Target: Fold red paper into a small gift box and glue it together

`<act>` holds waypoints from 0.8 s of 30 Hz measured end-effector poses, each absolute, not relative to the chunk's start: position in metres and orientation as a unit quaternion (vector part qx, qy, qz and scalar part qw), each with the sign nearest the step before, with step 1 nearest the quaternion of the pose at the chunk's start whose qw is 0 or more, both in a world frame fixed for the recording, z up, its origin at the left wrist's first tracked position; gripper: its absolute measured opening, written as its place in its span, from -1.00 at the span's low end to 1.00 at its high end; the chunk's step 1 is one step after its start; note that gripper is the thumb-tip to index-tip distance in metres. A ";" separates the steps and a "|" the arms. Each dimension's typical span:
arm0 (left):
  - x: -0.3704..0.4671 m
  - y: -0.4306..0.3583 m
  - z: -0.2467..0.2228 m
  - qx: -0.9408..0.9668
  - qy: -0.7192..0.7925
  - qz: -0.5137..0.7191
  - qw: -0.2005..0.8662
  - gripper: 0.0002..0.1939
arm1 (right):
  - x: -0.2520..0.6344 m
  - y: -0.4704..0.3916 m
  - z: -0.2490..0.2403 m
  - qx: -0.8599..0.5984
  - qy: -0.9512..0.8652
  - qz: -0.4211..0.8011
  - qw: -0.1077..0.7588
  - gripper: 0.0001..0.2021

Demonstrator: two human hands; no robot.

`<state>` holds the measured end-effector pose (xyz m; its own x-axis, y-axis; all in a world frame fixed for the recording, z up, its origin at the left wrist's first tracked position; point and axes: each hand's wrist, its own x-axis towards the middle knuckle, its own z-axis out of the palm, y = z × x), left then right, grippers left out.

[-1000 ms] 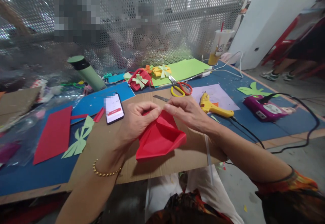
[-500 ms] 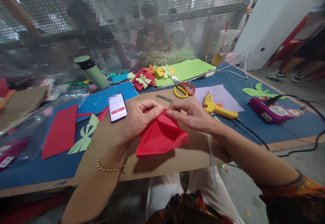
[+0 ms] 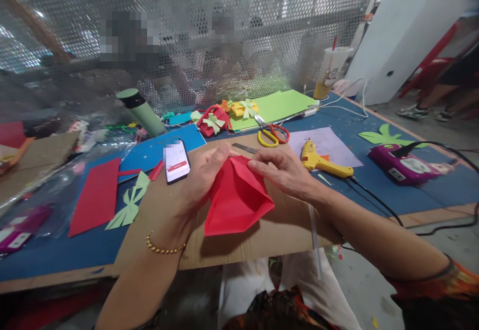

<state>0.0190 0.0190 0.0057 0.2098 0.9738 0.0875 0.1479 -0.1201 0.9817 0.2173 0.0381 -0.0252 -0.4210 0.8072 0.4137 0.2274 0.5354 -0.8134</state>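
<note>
A folded red paper piece (image 3: 239, 202), partly open like a pouch, is held between both hands above a brown cardboard sheet (image 3: 157, 225). My left hand (image 3: 205, 175) grips its left edge, the thumb near the top and the other fingers mostly hidden. On the upper right edge, the thumb and forefinger of my right hand (image 3: 277, 170) pinch the paper. Just beyond the hands lie a metal blade (image 3: 244, 148) and scissors (image 3: 272, 135) with yellow and red handles.
A phone (image 3: 177, 163) and green paper bow (image 3: 130, 202) are at the left, with a green bottle (image 3: 141, 113) behind. To the right are a yellow glue gun (image 3: 324, 163) with its cord, a purple power block (image 3: 402, 164) and a drink cup (image 3: 331, 73).
The red paper has tilted, showing more of its lower face. My left thumb has moved up and back from the top fold. The whole view has shifted slightly.
</note>
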 end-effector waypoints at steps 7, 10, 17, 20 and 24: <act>0.016 0.026 0.000 0.662 0.438 0.433 0.427 -0.58 | 0.215 0.038 -0.028 -0.349 -0.754 0.361 0.424 -0.57; 0.015 0.029 -0.003 0.678 0.428 0.444 0.401 -0.71 | 0.213 0.039 -0.031 -0.349 -0.741 0.390 0.421 -0.58; 0.017 0.028 -0.003 0.697 0.426 0.429 0.386 -0.69 | 0.212 0.043 -0.036 -0.352 -0.737 0.386 0.429 -0.56; 0.017 0.027 -0.004 0.693 0.434 0.434 0.378 -0.67 | 0.212 0.044 -0.038 -0.350 -0.728 0.405 0.427 -0.51; 0.017 0.027 -0.003 0.691 0.439 0.440 0.369 -0.65 | 0.210 0.045 -0.041 -0.344 -0.713 0.427 0.437 -0.45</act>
